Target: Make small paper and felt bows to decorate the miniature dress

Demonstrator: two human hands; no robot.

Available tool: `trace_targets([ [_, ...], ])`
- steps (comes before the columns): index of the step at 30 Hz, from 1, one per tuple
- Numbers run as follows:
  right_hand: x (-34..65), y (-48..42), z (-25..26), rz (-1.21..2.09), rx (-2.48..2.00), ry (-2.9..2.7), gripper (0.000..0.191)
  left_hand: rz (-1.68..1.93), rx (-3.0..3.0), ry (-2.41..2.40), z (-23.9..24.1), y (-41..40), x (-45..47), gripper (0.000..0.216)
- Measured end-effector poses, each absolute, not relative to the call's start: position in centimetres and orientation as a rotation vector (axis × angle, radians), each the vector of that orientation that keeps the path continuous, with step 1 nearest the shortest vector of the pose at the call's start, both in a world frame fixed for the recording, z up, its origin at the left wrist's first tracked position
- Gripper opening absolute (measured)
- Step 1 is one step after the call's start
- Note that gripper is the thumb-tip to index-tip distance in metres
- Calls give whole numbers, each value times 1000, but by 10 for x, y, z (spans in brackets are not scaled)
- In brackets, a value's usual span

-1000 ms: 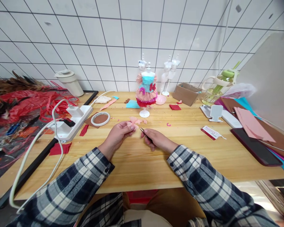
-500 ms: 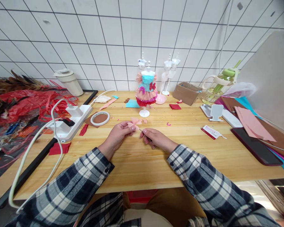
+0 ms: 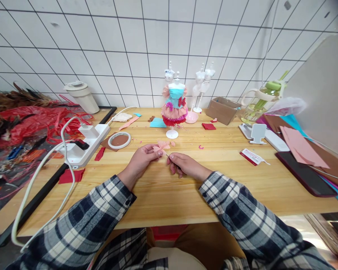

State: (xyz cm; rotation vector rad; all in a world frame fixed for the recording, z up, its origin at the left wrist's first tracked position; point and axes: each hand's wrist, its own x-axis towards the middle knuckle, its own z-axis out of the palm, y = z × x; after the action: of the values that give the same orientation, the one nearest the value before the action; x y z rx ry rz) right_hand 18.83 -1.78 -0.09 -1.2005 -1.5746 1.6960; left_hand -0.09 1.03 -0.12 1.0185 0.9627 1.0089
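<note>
My left hand pinches a small pink pleated paper piece just above the wooden table. My right hand is closed around thin dark tweezers whose tip points at the pink piece. Both hands sit at the table's middle, a short way in front of a small mannequin on a white stand, dressed in a blue, pink and red paper dress.
A white power strip with a looping cable lies left, beside a tape ring and red scraps. Red plastic and feathers fill the far left. A cardboard box, green bottle, phone stand, dark tablet and coloured sheets lie right.
The tweezers' tip has moved slightly closer to the pink piece, and my right hand has turned a little. My left hand has barely shifted.
</note>
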Motion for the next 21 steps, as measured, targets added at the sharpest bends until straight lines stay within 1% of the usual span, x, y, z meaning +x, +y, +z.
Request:
trace_targets([
  [9, 189, -17, -3, 1673, -1181, -1603, 31, 994, 1022, 947, -3, 11, -2, 32],
  [13, 189, -16, -5, 1672, -1168, -1618, 34, 975, 1008, 950, -3, 11, -2, 35],
  [21, 189, -16, -6, 1662, -1168, -1652, 34, 977, 1002, 950, -3, 11, -2, 38],
])
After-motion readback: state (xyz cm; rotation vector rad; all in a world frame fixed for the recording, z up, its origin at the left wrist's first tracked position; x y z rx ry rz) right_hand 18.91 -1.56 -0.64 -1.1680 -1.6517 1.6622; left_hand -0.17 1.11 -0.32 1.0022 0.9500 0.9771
